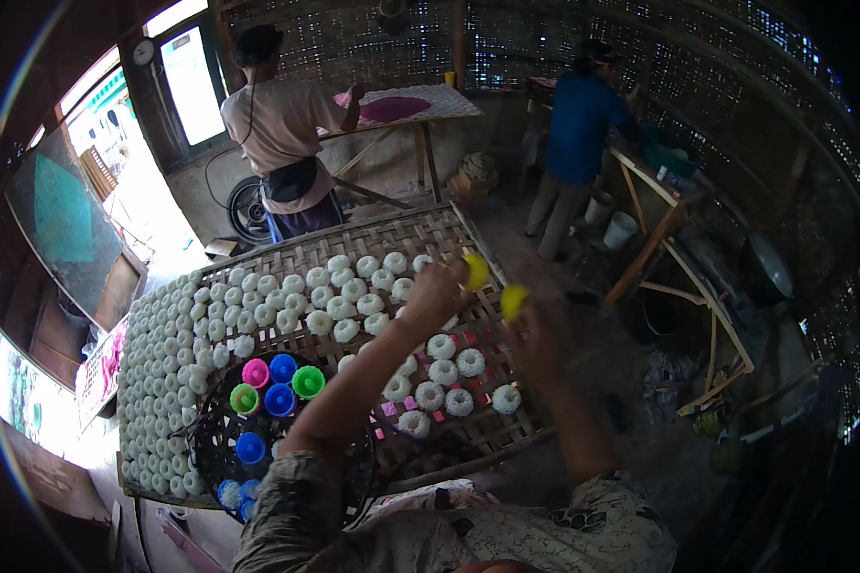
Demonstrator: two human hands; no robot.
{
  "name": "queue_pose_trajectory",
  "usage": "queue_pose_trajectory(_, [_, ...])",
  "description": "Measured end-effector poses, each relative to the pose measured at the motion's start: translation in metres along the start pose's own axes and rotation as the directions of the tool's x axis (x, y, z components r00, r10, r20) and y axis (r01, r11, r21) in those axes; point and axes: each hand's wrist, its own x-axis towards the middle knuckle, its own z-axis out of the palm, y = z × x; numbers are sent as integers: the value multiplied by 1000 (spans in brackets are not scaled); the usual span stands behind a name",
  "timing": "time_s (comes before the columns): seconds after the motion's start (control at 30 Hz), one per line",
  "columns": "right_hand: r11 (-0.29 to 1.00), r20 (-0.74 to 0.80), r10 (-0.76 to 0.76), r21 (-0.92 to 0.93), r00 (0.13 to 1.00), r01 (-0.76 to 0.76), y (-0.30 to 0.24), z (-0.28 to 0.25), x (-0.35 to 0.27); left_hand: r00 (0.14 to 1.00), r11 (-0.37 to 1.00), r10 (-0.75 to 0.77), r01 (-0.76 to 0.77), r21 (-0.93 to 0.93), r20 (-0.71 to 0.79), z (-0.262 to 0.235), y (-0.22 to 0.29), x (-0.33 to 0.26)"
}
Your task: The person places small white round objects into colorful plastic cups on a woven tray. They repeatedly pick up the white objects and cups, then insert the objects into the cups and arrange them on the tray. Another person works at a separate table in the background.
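Both my hands are raised over the right part of a woven bamboo rack. My left hand is closed on a round yellow plastic mould. A second yellow mould sits at the fingertips of my right hand, which is dim and slightly blurred. The two moulds are a little apart. White ring-shaped rice cakes lie on the rack under and around my hands, with my left forearm hiding some. By my left elbow stands a dark round basket holding blue moulds, green moulds and a pink mould.
Dense rows of rice cakes cover the rack's left side. A person in a light shirt works at a far table. Another person in blue stands by a wooden bench at right. White buckets sit beneath it.
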Motion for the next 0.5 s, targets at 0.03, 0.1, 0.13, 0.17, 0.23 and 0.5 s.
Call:
queue_pose_trajectory(0.03, [998,84,-32,-44,996,36,5,6,-7,985,974,72,-104,203,155,15,10,-1])
queue_pose_trajectory(0.1, [991,346,-10,-120,938,55,14,12,-16,975,990,113,-127,60,191,27,13,-6])
queue_pose_trajectory(0.13, [995,276,-32,-86,961,57,18,12,-19,955,995,94,-99,2,282,28,11,-6])
queue_pose_trajectory(0.17, [997,265,11,-80,964,11,19,11,-22,952,999,31,-20,-41,304,25,9,-7])
queue_pose_trajectory(0.23, [992,240,121,-55,963,-111,18,5,-21,943,987,-32,81,-136,332,12,0,-7])
queue_pose_trajectory(0.5, [851,296,147,449,944,-274,-52,38,-3,957,857,-162,257,-447,240,-98,-77,-99])
